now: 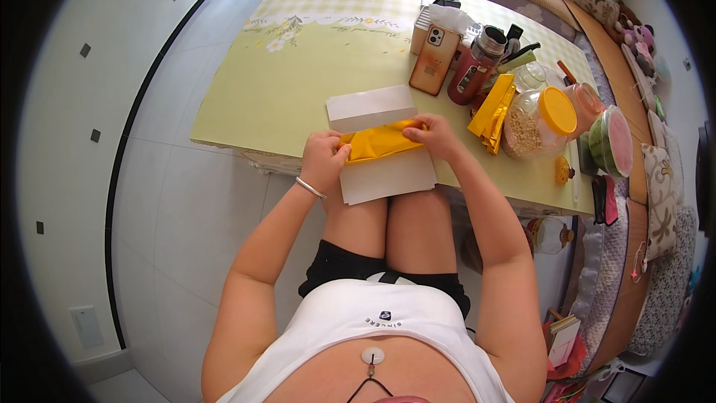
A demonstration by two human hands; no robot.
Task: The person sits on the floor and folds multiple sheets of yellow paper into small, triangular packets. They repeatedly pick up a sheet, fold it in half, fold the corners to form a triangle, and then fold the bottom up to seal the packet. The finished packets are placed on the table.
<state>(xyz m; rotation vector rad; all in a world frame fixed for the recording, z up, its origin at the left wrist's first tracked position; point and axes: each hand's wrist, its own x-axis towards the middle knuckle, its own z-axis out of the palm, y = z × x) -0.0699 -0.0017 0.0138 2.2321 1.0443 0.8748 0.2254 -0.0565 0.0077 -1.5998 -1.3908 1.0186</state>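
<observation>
A shiny yellow sheet of foil-like paper [382, 143] is stretched between my two hands at the table's near edge, its surface slightly creased. My left hand [324, 158] pinches its left end, thumb on top. My right hand [437, 136] grips its upper right corner between thumb and fingers. Beneath it lies white paper or card [389, 180], showing above and below the yellow sheet. Its near part reaches over the table edge above my thighs. To the right, a stack of folded yellow strips [492, 114] rests on the table.
An orange phone [435, 60] leans upright beside a red thermos [476, 67]. Further right stand a yellow-lidded jar [531, 130], a green container with a pink lid [610, 142] and a small yellow item [564, 170]. A green-checked cloth covers the table [253, 97].
</observation>
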